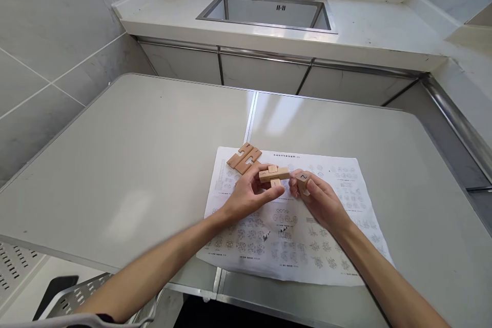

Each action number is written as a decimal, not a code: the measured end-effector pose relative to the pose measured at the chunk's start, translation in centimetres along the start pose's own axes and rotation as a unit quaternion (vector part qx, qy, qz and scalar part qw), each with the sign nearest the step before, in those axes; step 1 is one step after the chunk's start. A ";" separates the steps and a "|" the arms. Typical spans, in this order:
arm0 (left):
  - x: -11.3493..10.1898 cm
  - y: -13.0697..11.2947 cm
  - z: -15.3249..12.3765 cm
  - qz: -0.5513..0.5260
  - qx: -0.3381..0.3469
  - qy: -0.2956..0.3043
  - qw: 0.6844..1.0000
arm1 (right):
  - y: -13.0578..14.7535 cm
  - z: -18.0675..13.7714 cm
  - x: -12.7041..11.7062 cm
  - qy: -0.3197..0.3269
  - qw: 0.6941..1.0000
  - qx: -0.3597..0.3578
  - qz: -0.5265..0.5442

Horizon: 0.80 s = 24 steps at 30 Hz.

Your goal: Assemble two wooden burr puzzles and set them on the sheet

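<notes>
Two hands hold wooden puzzle parts over a printed sheet.
Left hand grips joined blocks; right hand pinches one block; two loose pieces upper left.

Blocks on sheet (top-left corner).

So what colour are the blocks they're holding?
Pale natural wood, light tan: the blocks in the left hand show it best in the head view.

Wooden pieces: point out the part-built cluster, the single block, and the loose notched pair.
part-built cluster (pixel 273 175), head view, its long crossbar.
single block (pixel 303 178), head view, its marked face.
loose notched pair (pixel 244 158), head view, their flat tops.
</notes>
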<state>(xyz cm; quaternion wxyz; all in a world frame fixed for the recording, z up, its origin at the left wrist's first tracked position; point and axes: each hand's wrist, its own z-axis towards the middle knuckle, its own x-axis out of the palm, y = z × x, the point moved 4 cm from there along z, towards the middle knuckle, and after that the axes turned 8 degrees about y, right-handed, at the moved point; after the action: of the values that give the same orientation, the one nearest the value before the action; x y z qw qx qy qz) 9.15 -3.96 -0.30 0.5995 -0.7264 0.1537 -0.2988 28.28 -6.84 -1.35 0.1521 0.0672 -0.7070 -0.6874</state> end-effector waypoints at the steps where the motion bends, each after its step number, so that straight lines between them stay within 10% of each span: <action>1: 0.0 0.0 0.0 0.000 0.000 0.000 1.000 | 0.0 0.0 -0.2 -0.007 1.000 -0.006 -0.009; 24: -0.1 -0.1 -0.1 0.018 0.007 0.002 1.000 | -1.8 -0.7 0.0 -0.011 0.997 0.049 0.055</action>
<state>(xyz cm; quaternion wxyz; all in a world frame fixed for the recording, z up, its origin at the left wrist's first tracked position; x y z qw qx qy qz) 9.04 -3.97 -0.22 0.6096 -0.7186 0.1662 -0.2905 28.27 -7.55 -3.11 0.1786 0.0280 -0.7443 -0.6430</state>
